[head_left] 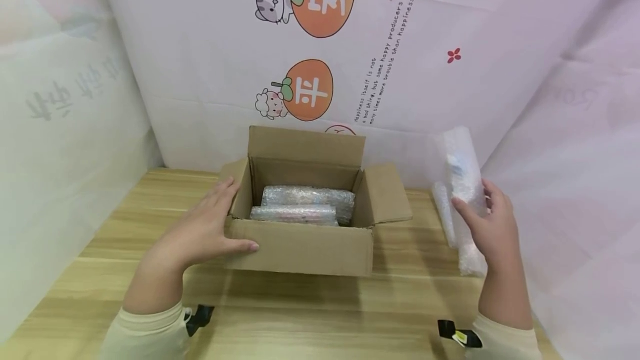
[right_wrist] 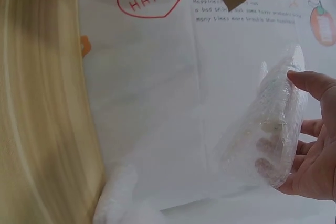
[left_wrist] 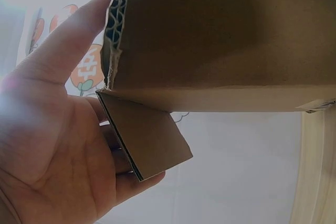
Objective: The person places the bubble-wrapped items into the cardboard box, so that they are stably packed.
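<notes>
An opened cardboard box (head_left: 302, 249) stands on the table with its flaps spread. Inside lie two bubble-wrapped packages, one at the back (head_left: 307, 195) and one in front (head_left: 294, 214). My left hand (head_left: 202, 232) holds the box's front left corner, thumb along the front flap and fingers along the left flap (left_wrist: 147, 137). Off to the right, my right hand (head_left: 492, 226) grips a bubble-wrapped package (head_left: 465, 176) between thumb and fingers, nearly upright. Fingertips show through the wrap (right_wrist: 265, 153) in the right wrist view. What the wraps contain is unclear.
Behind the held package, another piece of bubble wrap (head_left: 444, 213) stands at the table's right back; the right wrist view shows its wrap (right_wrist: 118, 195) low down. Printed white cloth (head_left: 200, 71) hangs at the back and both sides of the wooden table (head_left: 280, 315).
</notes>
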{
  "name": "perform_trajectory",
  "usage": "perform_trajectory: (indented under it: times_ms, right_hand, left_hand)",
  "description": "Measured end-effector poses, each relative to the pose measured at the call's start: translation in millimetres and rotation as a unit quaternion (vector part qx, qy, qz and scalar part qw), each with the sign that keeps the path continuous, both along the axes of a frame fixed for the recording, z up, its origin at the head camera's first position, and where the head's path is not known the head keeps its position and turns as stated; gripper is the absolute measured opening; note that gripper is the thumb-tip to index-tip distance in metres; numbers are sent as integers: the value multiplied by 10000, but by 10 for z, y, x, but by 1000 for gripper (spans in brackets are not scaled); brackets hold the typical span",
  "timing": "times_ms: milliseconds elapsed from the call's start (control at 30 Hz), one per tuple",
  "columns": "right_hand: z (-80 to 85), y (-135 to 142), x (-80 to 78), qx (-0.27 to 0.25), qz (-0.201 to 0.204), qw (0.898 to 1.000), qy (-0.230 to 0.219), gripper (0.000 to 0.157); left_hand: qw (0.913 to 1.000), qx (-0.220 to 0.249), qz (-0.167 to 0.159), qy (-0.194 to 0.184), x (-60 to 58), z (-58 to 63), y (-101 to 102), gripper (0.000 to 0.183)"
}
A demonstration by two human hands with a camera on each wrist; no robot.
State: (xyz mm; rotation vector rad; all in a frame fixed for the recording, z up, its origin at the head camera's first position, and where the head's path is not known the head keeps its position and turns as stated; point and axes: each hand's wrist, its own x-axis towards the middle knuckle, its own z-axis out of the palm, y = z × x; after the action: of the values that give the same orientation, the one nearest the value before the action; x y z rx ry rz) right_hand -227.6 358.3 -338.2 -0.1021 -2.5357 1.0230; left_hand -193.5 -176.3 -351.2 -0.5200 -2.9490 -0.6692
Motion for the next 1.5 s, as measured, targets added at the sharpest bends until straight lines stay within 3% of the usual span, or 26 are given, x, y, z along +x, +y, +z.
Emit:
perform_trajectory:
  times_ms: [267,533,667,1100,1500]
  right_hand:
    - [261,-218,7,318,358,9980,421,83]
    - [525,-403,-55,820,786,9927,412,84]
    - [663,-554,-104,1005,1054,9874,625,82]
    - [957,-1100,-329,2027,1968,9541,992,78]
    - [1117,-1519,-496,2661,2779,9224,344,79]
  left_hand:
    - [10000,62,32,-22,-6,-12,-6,131]
    - [10000,34,6,-38,-10,-12,1,131]
    - [10000,26,19,-45,-5,-13,-3,130]
    - [10000,43,-3,-4,-14,-25,1,131]
    - [10000,50,-4,-11,-12,-8,5,129]
